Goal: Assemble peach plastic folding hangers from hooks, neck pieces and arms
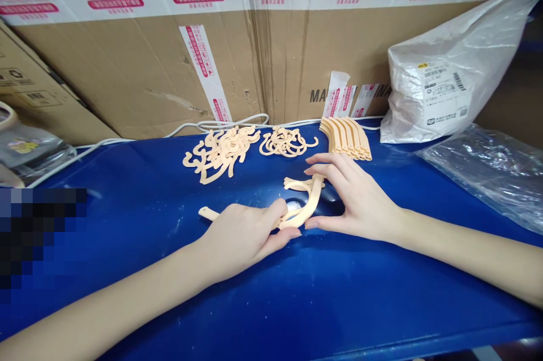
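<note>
My left hand (246,228) is closed, pinching the lower end of a cream-coloured curved strip (311,202) between thumb and fingers. Another cream strip end (207,213) shows on the left side of that hand; whether it joins the held piece is hidden. My right hand (352,197) is spread around the right side of the curved strip, thumb and fingers apart. Its fingertips are close to the strip's upper end, and I cannot tell if they touch it. Small cream pieces (297,185) lie just behind the curved strip.
On the blue tabletop (271,304), towards the back, are a heap of short curved pieces (224,149), a pile of thin hooked pieces (286,141) and a neat stack of curved strips (347,137). Cardboard boxes (139,67), a white cable (233,122) and a plastic parcel bag (445,78) stand behind.
</note>
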The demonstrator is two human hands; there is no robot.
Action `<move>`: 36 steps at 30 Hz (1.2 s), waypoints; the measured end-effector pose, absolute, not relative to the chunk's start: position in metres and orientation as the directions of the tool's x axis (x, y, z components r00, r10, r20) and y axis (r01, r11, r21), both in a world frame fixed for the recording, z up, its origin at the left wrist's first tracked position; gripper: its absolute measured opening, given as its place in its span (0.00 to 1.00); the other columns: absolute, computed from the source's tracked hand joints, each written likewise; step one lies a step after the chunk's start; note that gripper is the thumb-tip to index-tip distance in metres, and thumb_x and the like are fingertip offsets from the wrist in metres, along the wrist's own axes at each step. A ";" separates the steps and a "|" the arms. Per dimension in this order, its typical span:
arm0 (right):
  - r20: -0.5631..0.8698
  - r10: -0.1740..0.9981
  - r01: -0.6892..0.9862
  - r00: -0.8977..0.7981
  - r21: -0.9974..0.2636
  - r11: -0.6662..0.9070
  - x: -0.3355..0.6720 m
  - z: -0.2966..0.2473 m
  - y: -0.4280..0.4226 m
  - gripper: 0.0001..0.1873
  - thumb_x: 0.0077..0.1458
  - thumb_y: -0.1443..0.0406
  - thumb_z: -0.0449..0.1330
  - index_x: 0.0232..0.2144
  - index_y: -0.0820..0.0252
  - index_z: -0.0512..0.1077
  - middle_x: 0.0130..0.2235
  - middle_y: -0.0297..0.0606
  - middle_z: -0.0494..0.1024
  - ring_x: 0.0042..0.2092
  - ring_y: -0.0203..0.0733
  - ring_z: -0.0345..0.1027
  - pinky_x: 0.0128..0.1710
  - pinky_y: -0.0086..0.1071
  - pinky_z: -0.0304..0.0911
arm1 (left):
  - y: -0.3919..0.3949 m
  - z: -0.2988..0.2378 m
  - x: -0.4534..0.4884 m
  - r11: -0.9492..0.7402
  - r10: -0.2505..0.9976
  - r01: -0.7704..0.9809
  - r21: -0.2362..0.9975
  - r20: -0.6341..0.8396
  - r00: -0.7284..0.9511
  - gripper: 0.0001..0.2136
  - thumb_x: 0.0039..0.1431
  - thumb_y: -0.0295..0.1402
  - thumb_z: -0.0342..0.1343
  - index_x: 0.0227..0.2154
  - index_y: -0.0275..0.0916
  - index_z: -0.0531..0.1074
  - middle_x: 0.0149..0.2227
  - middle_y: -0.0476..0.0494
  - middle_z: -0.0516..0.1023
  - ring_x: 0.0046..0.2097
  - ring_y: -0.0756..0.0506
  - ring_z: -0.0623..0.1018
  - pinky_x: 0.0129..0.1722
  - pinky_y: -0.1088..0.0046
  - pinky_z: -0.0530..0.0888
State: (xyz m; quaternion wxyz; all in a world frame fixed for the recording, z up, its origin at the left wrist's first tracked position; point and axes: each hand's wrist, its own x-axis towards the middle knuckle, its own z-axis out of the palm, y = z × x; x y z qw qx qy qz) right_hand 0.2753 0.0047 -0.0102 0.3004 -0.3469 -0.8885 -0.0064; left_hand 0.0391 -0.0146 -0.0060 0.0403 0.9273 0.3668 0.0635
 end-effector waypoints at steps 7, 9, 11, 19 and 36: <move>0.654 0.471 0.623 -0.592 0.001 0.782 0.276 -0.002 -0.006 0.12 0.57 0.57 0.58 0.38 0.59 0.71 0.37 0.41 0.75 0.38 0.44 0.66 0.39 0.40 0.57 | -0.015 -0.002 0.041 -0.718 0.695 0.688 0.108 0.055 0.717 0.16 0.67 0.46 0.41 0.29 0.40 0.60 0.19 0.53 0.70 0.20 0.49 0.70 0.20 0.74 0.48; 0.639 0.416 0.580 -0.647 0.059 0.812 0.275 -0.001 -0.009 0.09 0.58 0.59 0.58 0.36 0.58 0.72 0.32 0.36 0.77 0.34 0.40 0.65 0.37 0.39 0.56 | -0.015 -0.003 0.041 -0.719 0.694 0.689 0.090 0.061 0.717 0.16 0.67 0.46 0.41 0.29 0.40 0.60 0.19 0.53 0.70 0.20 0.49 0.71 0.19 0.74 0.48; 0.613 0.392 0.535 -0.686 0.059 0.843 0.274 -0.003 -0.010 0.09 0.59 0.61 0.57 0.38 0.60 0.73 0.32 0.35 0.78 0.33 0.38 0.66 0.38 0.37 0.56 | -0.015 -0.004 0.041 -0.725 0.689 0.684 0.081 0.077 0.721 0.16 0.67 0.46 0.41 0.30 0.40 0.60 0.19 0.53 0.70 0.20 0.48 0.71 0.19 0.74 0.48; 0.467 0.502 0.525 -0.728 -0.092 0.846 0.274 -0.007 -0.006 0.16 0.62 0.60 0.53 0.48 0.61 0.71 0.44 0.42 0.77 0.45 0.43 0.67 0.43 0.37 0.61 | -0.015 -0.003 0.040 -0.740 0.672 0.669 0.066 0.107 0.733 0.16 0.67 0.46 0.41 0.31 0.39 0.62 0.20 0.51 0.72 0.21 0.48 0.72 0.19 0.75 0.52; 0.504 0.712 0.672 -0.489 -0.303 0.676 0.277 -0.009 0.004 0.11 0.51 0.76 0.48 0.34 0.58 0.62 0.39 0.39 0.69 0.42 0.44 0.63 0.41 0.38 0.60 | -0.014 -0.001 0.039 -0.862 0.486 0.508 0.003 0.297 0.822 0.12 0.67 0.34 0.44 0.39 0.36 0.72 0.35 0.44 0.76 0.39 0.44 0.73 0.37 0.70 0.70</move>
